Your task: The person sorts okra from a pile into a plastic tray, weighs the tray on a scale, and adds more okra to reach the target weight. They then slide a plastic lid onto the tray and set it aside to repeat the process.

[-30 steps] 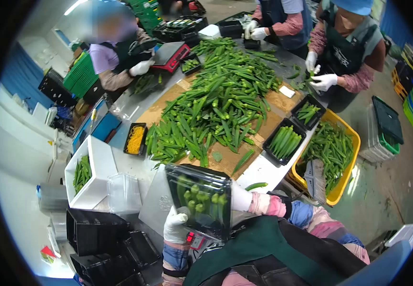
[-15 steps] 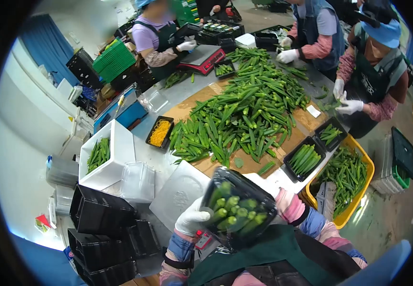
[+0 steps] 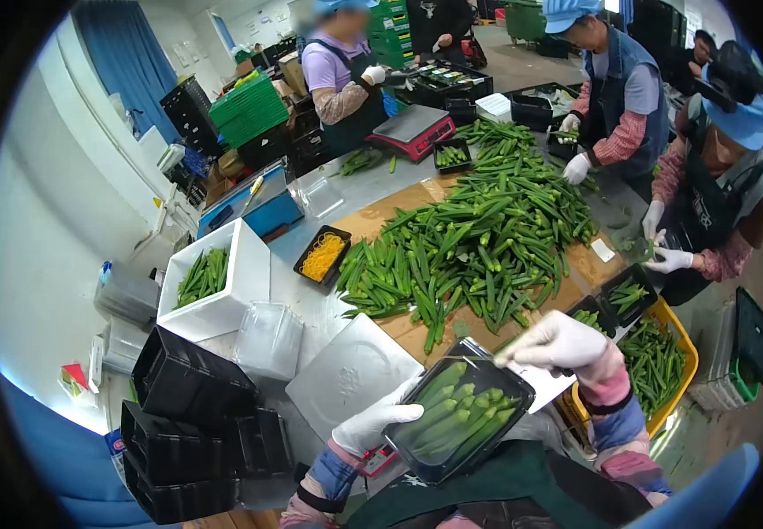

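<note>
A black plastic tray of okra (image 3: 456, 414) under a clear lid is tilted up in front of my chest. My gloved left hand (image 3: 374, 425) grips its left side, thumb over the edge. My gloved right hand (image 3: 562, 342) is above the tray's upper right corner, fingers pinched. From them a thin, pale rubber band appears to stretch across the tray's top edge; it is hard to make out. Behind the tray lies a large heap of okra (image 3: 478, 238) on brown cardboard. A small black tray of yellow rubber bands (image 3: 323, 257) sits left of the heap.
Black empty trays (image 3: 192, 379) are stacked at lower left, near clear lids (image 3: 268, 339) and a white foam box (image 3: 253, 282). A metal scale plate (image 3: 355, 370) is beside my left hand. A yellow crate (image 3: 690, 331) of okra stands right. Several co-workers surround the table.
My right hand has come from behind the tray to above its upper right corner, now pinched. The tray has tilted so its lidded face shows more. The view has shifted.
</note>
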Available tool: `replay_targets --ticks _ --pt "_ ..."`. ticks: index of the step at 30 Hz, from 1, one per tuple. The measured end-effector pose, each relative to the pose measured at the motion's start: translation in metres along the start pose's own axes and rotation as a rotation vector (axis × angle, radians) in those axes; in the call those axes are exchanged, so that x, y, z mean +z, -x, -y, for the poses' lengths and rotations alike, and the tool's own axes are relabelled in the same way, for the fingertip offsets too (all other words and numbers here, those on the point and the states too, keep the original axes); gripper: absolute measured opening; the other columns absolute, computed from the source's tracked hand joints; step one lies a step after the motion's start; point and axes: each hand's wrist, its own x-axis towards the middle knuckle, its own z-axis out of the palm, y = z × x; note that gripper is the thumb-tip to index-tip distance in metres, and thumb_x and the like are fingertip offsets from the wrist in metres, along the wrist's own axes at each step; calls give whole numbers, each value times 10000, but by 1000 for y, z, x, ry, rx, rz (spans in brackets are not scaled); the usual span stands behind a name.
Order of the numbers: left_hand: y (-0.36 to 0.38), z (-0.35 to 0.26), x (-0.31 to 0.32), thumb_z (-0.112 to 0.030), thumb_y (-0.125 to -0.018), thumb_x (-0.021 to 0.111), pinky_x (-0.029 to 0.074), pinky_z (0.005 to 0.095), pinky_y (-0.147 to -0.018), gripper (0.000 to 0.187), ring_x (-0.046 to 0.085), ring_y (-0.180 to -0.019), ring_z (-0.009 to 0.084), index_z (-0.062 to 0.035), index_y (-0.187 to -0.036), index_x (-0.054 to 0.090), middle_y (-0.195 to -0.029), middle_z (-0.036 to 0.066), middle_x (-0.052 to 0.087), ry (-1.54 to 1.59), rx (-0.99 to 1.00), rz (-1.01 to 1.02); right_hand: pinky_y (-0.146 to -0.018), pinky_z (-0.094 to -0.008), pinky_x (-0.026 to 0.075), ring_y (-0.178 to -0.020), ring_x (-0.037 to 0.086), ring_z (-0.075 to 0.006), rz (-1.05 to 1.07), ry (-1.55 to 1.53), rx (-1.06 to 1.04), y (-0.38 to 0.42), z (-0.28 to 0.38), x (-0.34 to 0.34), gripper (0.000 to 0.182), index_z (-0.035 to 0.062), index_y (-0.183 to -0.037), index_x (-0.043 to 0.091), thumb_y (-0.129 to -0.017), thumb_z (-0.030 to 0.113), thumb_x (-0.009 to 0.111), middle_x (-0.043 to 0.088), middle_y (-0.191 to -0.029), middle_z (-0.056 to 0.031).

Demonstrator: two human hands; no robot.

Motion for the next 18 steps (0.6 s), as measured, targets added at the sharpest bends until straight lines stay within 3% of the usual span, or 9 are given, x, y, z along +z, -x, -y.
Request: replay_targets --ticks 1,3,4,5,7,9,11,13,18 --pt "0 10 -9 -304 -876 698 313 335 -1167 841 417 -1376 207 40 -1522 284 -1500 142 417 16 25 -15 -734 -285 556 -829 701 -130 48 63 54 5 -5 0 235 0 -1123 736 -940 132 670 769 -923 -83" --pt "4 15 -9 -301 -888 681 346 330 -1149 809 444 -1357 206 36 -1516 298 -1485 140 439 63 52 -72 -723 -297 560 -809 718 -174 93 305 -261 20 2 22 207 7 -1078 737 -929 140 682 752 -872 -113" --pt "10 9 0 -303 -892 677 361 327 -1140 800 459 -1345 205 34 -1514 304 -1477 139 450 89 54 -110 -744 -306 558 -802 721 -222 143 419 -276 26 1 33 208 25 -1074 733 -921 161 694 745 -903 -134" --pt "14 6 5 -305 -895 672 376 325 -1130 791 474 -1334 205 32 -1511 310 -1469 138 461 112 57 -148 -779 -314 552 -850 720 -239 217 273 -380 18 -22 53 261 31 -1136 709 -921 177 702 742 -952 -129" --pt "9 19 -14 -272 -919 638 417 357 -1106 719 528 -1290 226 25 -1499 332 -1449 148 486 184 93 -206 -833 -325 538 -938 703 -248 326 368 -240 2 -38 78 274 35 -1165 688 -932 178 693 726 -1025 -132" --pt "5 22 -26 -219 -936 605 438 382 -1100 669 543 -1282 248 31 -1494 334 -1455 158 483 283 127 -268 -860 -337 530 -1010 676 -252 100 265 -319 -23 -61 73 248 29 -1149 681 -933 151 683 701 -1089 -127" --pt "-2 9 -40 -210 -979 572 471 390 -1072 536 595 -1221 243 28 -1438 429 -1386 147 561 363 181 -326 -903 -341 519 -1037 663 -263 -332 332 -605 -41 -59 57 177 17 -1073 700 -919 99 670 683 -1090 -138" --pt "-12 -20 -49 -217 -995 565 480 390 -1062 485 606 -1206 239 22 -1407 476 -1357 140 589 382 258 -399 -921 -337 511 -1045 662 -239 -660 255 -417 -41 -62 41 180 23 -1076 712 -921 102 664 685 -1113 -133" --pt "-99 -87 -151 -159 -997 559 535 472 -999 390 646 -1150 277 -12 -1357 526 -1289 158 634 334 402 -409 -804 -272 500 -893 643 -134 -583 13 -152 -54 -98 15 215 38 -1123 715 -958 147 631 709 -1008 -84"
